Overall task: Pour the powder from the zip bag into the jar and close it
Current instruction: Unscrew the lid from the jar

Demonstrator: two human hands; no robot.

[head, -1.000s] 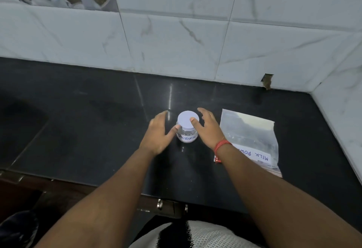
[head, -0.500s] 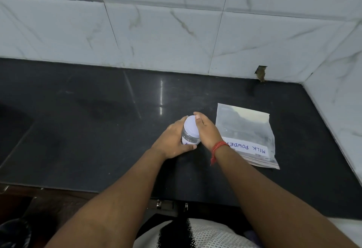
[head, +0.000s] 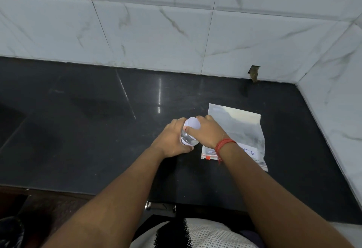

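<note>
Your left hand (head: 172,140) grips the jar (head: 187,140); right hand (head: 207,132) clasps its lid (head: 192,123). Zip bag (head: 238,130) unopened, toward the worktop's right edge. Pouring, closing remain.

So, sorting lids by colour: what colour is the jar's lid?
White, on the jar, seen in the head view: lid.

"MIL…" — zip bag (head: 241,130) label, partly hidden

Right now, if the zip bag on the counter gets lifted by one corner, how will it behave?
The zip bag lies flat and thin on the dark counter, so it will probably flop and sag rather than hold shape. It looks nearly flat, so likely light. Its film looks glossy, so possibly slippery in the fingers; the powder may slump to the low corner.
</note>
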